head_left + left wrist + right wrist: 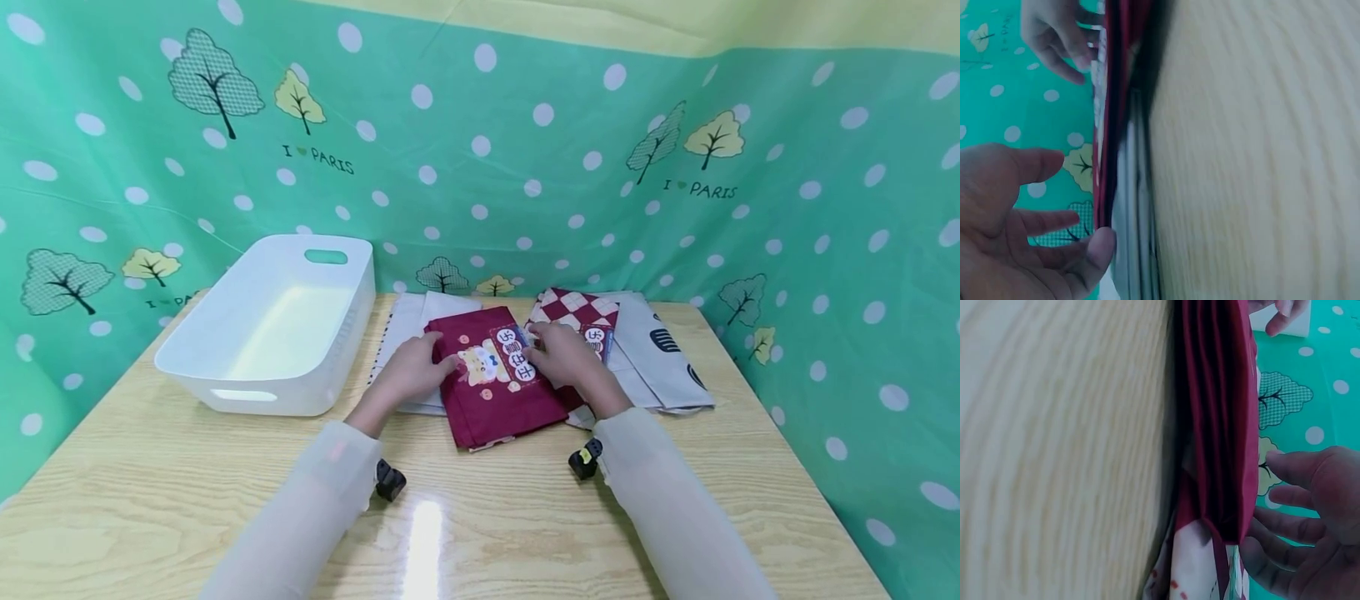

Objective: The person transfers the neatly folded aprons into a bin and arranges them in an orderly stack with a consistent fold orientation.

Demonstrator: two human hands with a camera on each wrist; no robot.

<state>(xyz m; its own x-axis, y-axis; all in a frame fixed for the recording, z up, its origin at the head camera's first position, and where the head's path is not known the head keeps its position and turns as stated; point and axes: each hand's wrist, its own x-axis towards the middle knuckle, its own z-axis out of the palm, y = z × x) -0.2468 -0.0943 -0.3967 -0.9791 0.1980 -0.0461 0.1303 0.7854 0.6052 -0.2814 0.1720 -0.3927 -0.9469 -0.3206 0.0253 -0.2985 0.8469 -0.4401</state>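
Observation:
A folded dark red cloth (502,417) with a cartoon animal and white lettering lies at the middle of the table, partly over the cloths beside it. My left hand (414,367) is at its left edge, with a fingertip touching the folds in the left wrist view. At the right edge is my right hand (562,354), its fingers loosely bent and close against the layered folds (1225,425). Part of a red-and-white checked cloth (573,307) shows behind and below the right hand.
Light grey folded cloth (393,329) lies to the left, partly covered. Another grey cloth with dark prints (656,354) is at the right. A white plastic basket (348,333) with handle holes stands at the back left. Green dotted curtain (525,167) hangs behind the table.

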